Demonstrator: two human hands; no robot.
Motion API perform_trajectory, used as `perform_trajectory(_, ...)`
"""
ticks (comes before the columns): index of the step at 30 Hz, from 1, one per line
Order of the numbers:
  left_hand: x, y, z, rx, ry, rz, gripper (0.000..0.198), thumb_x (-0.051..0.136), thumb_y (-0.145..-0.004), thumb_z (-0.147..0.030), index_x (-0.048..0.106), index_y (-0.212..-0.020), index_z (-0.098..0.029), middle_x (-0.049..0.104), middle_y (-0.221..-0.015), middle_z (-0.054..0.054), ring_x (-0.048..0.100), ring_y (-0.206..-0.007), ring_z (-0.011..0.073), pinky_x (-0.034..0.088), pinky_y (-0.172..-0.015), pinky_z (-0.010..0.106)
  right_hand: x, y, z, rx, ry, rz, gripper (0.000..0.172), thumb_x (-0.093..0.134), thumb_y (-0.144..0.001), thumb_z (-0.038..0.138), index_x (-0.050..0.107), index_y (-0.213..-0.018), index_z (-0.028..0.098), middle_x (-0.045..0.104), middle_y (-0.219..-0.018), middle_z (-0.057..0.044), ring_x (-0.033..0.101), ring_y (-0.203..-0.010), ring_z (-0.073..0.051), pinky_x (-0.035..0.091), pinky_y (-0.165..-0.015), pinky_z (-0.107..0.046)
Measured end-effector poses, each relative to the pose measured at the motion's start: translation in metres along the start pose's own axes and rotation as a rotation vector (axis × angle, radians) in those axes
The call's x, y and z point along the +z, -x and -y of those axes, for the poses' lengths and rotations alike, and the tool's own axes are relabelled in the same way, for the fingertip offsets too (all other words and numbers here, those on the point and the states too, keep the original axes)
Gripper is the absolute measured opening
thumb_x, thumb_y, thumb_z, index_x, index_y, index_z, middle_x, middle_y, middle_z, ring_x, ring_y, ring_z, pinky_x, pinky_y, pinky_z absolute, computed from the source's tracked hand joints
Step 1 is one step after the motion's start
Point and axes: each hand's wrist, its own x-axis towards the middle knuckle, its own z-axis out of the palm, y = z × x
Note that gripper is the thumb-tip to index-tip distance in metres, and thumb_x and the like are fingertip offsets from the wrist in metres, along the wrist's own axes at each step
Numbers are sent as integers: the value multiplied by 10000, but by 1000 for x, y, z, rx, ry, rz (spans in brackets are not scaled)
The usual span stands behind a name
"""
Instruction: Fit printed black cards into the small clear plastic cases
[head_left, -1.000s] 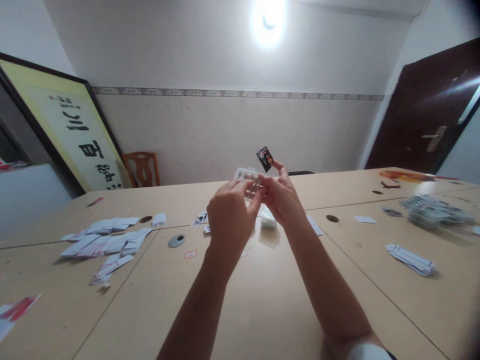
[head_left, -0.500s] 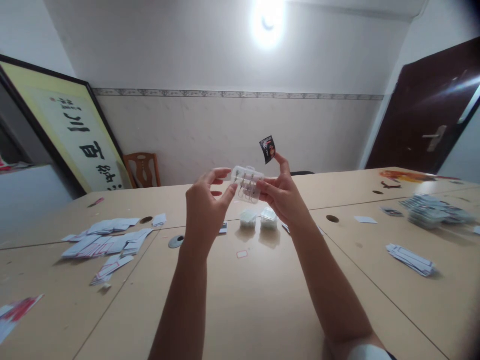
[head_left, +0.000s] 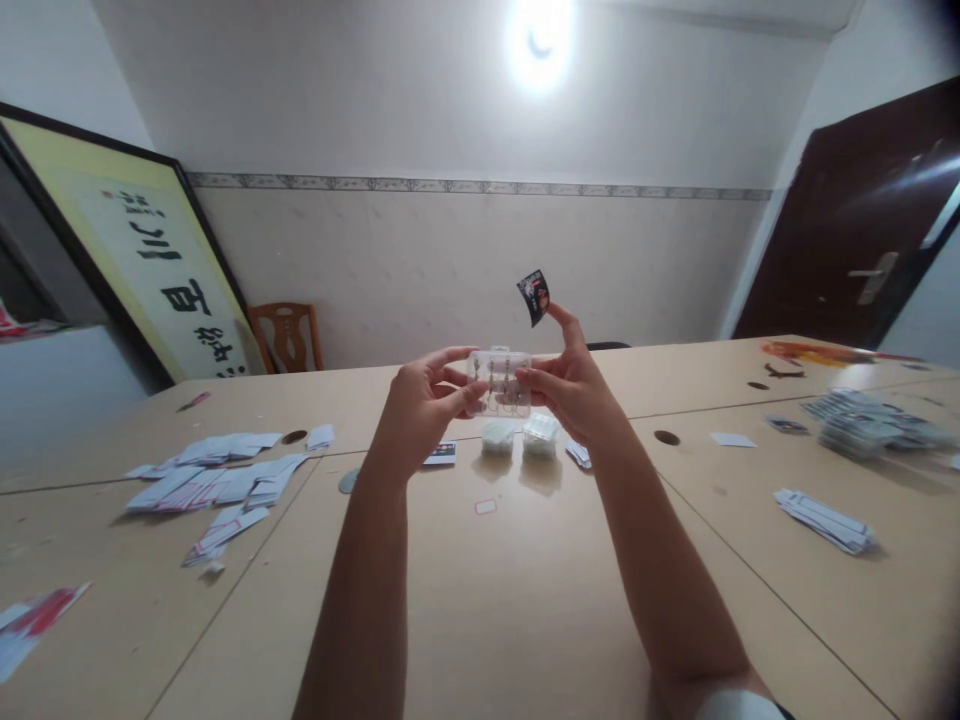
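A small clear plastic box (head_left: 499, 384) is held up above the table between my two hands. Rows of small metal pieces, which look like fishing hooks, show through it. My left hand (head_left: 431, 405) pinches the box's left end between thumb and fingers. At the other end, my right hand (head_left: 574, 385) grips it with the thumb in front. A black sticker (head_left: 534, 297) with a printed picture clings to the raised right index fingertip, above the box and apart from it.
Two stacks of clear boxes (head_left: 540, 437) stand beyond my hands, with a dark printed sheet (head_left: 441, 454) to their left. White paper slips (head_left: 217, 475) lie left, more slips (head_left: 823, 520) right. A pile of packed boxes (head_left: 874, 420) is far right. A red-edged label (head_left: 486, 507) lies in front.
My left hand has moved right and its fingers have closed onto the box's left end. The box has tilted level and dropped slightly. The sticker stays on the right index fingertip.
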Motion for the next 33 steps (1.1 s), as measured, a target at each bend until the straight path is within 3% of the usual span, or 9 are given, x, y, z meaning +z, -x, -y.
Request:
perform_trajectory(4,-1,-2,-1,-44,108,46,500,853,-701,-308,622,-1118,-158,708,-780,11,683,-640,137,582,-600,239,-7,-1,4,12,60,-46,854,792,-763,418,286,-1445,323,739,-944,-39,750,-794,-238,649,-730,-432)
perform_trajectory(8,-1,-4,1,-93,188,70,453,838,-725,-296,529,-1036,-181,744,-803,25,698,-656,137,583,-588,219,-16,-5,3,-34,114,-221,569,785,-756,474,487,-1202,284,727,-1103,-77,750,-925,-249,652,-701,-359)
perform_trajectory(12,-1,-5,3,-131,242,135,447,814,-759,-299,487,-1048,-204,756,-841,26,723,-680,155,603,-593,231,-16,1,9,-208,157,-425,370,782,-761,418,560,-1005,251,714,-1022,-32,756,-838,-205,639,-624,-289)
perform_trajectory(15,-1,-3,2,-134,233,185,461,799,-780,-315,482,-1103,-233,761,-930,38,750,-746,205,622,-567,265,-8,13,22,-348,183,-503,216,783,-771,326,616,-863,224,673,-838,20,729,-693,-145,608,-571,-247)
perform_trajectory(18,2,-1,-1,-100,203,195,463,780,-802,-318,480,-1149,-256,752,-891,22,755,-764,224,623,-535,267,1,26,33,-389,164,-468,145,785,-772,251,645,-775,210,628,-662,46,671,-561,-115,580,-539,-253)
perform_trajectory(23,9,5,-7,-67,186,163,442,799,-786,-309,486,-1086,-221,737,-832,26,746,-744,217,637,-565,288,14,33,35,-271,192,-309,136,806,-755,254,686,-739,192,636,-549,36,634,-470,-125,531,-450,-250)
perform_trajectory(28,10,12,-15,-53,212,217,450,794,-794,-264,464,-1095,-211,746,-879,36,750,-801,226,658,-653,345,19,32,32,-220,306,-282,173,825,-742,297,693,-739,185,652,-573,30,609,-482,-109,501,-458,-234)
perform_trajectory(33,8,19,-24,-52,231,255,420,781,-808,-258,462,-1077,-207,744,-896,40,756,-821,234,650,-655,325,20,36,33,-260,505,-300,112,774,-787,270,707,-746,190,604,-565,40,490,-477,-82,393,-453,-236)
